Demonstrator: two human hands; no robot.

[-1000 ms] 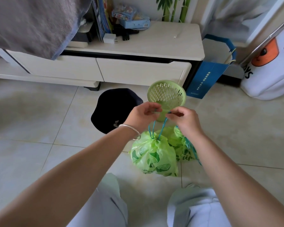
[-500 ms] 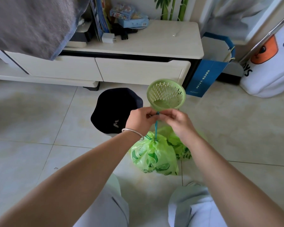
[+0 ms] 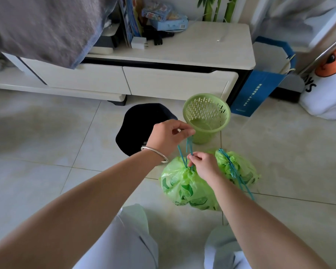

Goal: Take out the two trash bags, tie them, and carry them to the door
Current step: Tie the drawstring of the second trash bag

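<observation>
A tiled floor (image 3: 47,171) fills most of the view, with a low cream cabinet (image 3: 182,55) across the back and a grey cloth (image 3: 43,26) hanging over its left end. A blue paper bag (image 3: 260,88) leans at the cabinet's right corner. On the floor in front of the cabinet sits a dark bin (image 3: 136,129), and just right of it a green slotted basket (image 3: 208,117) stands upright with nothing in it.

Two green trash bags lie on the floor before the person's knees, touching each other. The near bag (image 3: 184,187) is gathered shut at its neck, and its blue drawstring (image 3: 188,146) runs up from there. The far bag (image 3: 239,167) is already cinched, its blue cord trailing down over the tiles.

The left hand (image 3: 169,136), a silver bangle (image 3: 155,154) on its wrist, has its grip closed on the top of the drawstring, thumb and fingers pinched. The right hand (image 3: 204,164) is lower, its grip pinched tight on the same drawstring right at the near bag's neck.
</observation>
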